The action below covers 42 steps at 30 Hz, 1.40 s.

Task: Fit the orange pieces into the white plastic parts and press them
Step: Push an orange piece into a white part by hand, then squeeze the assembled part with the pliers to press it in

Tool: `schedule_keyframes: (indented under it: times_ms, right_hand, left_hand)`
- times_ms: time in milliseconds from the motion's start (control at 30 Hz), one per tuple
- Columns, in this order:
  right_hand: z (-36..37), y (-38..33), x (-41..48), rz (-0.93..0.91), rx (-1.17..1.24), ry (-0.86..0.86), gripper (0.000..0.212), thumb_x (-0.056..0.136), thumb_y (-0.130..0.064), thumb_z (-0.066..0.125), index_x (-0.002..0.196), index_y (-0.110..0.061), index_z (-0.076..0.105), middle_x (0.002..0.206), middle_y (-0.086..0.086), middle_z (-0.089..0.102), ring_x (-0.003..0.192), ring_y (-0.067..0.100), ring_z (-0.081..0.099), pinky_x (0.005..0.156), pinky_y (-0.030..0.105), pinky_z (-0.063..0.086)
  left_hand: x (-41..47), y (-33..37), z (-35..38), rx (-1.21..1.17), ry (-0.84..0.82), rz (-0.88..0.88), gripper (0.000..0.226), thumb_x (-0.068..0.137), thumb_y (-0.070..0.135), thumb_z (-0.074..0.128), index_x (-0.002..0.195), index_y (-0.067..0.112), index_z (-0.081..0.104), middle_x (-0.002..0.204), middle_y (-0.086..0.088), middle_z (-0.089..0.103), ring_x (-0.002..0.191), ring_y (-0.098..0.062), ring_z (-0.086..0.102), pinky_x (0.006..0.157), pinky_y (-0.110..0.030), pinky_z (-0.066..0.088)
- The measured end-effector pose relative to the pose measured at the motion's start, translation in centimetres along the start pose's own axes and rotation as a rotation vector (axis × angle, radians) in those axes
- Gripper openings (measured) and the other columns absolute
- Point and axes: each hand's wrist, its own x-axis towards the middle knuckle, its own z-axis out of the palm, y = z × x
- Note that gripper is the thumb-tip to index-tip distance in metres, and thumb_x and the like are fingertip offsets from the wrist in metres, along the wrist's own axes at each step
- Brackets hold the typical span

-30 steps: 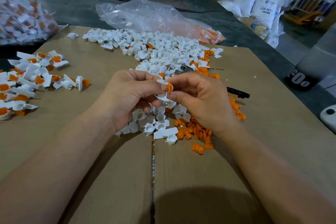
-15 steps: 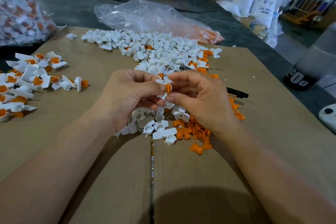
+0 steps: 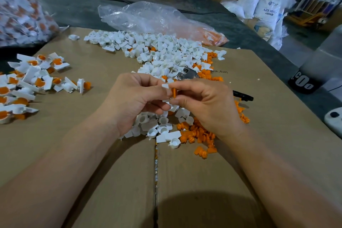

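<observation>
My left hand [image 3: 133,98] pinches a small white plastic part [image 3: 165,86] above the cardboard. My right hand [image 3: 205,102] pinches an orange piece [image 3: 174,92] between thumb and forefinger, pressed against that white part. Below the hands lie loose white parts [image 3: 157,127] and a heap of orange pieces [image 3: 198,133]. A large pile of white parts [image 3: 162,52] stretches across the far middle. Fitted white-and-orange parts [image 3: 31,79] are gathered at the left.
A cardboard sheet [image 3: 111,181] covers the table. A clear plastic bag [image 3: 148,16] with orange pieces lies behind the pile, another filled bag [image 3: 20,11] at far left. Pliers with a black handle [image 3: 242,96] lie behind my right hand. White sacks [image 3: 268,7] stand at the back right.
Both hands stay together over the pile, drifting slightly up; the orange piece remains held against the white part, with small finger shifts only.
</observation>
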Motion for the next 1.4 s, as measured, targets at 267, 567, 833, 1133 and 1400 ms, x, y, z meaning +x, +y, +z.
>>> schedule_keyframes:
  times_ms: [267,567,833,1133,1400]
  right_hand:
    - [0.0,0.0,0.0,-0.045,-0.115,-0.007,0.029,0.075,-0.006,0.069,0.104,-0.005,0.067,0.085,0.007,0.071,0.079,0.013,0.066,0.069,0.027,0.055]
    - [-3.3,0.3,0.9,0.434,-0.175,0.039,0.036,0.077,-0.041,0.067,0.111,-0.030,0.063,0.093,-0.025,0.061,0.084,-0.013,0.058,0.071,0.006,0.046]
    - [-6.2,2.1,1.1,0.841,-0.512,-0.343,0.119,0.038,-0.079,0.052,0.143,-0.028,0.029,0.147,-0.001,0.034,0.130,0.020,0.037,0.093,0.033,0.033]
    - [-5.5,2.4,1.1,0.818,-0.719,-0.435,0.103,0.056,-0.070,0.064,0.142,-0.024,0.031,0.131,0.001,0.042,0.118,0.018,0.039,0.087,0.033,0.034]
    - [-4.9,1.9,1.5,0.616,-0.812,-0.227,0.047,0.070,-0.043,0.067,0.106,-0.013,0.062,0.084,-0.003,0.046,0.069,0.009,0.041,0.060,0.025,0.038]
  left_hand:
    - [0.1,-0.1,0.1,0.004,0.009,-0.001,0.011,0.058,0.003,0.069,0.066,0.001,0.062,0.055,-0.011,0.064,0.042,-0.013,0.059,0.040,-0.016,0.046]
    - [0.5,-0.1,0.0,-0.091,0.078,-0.029,0.023,0.049,0.011,0.070,0.068,0.002,0.060,0.051,-0.004,0.061,0.043,-0.014,0.060,0.039,-0.016,0.046]
    - [0.6,-0.2,0.0,-0.121,0.089,-0.019,0.023,0.051,0.010,0.070,0.070,0.001,0.060,0.050,-0.005,0.061,0.043,-0.013,0.061,0.039,-0.016,0.046]
    - [0.6,-0.3,0.0,-0.116,0.075,-0.009,0.023,0.052,0.010,0.070,0.072,0.002,0.061,0.052,-0.004,0.062,0.044,-0.013,0.061,0.039,-0.016,0.047]
    - [0.7,-0.5,-0.1,-0.125,0.080,0.000,0.025,0.051,0.012,0.071,0.072,0.002,0.061,0.053,-0.005,0.063,0.047,-0.014,0.063,0.040,-0.016,0.046]
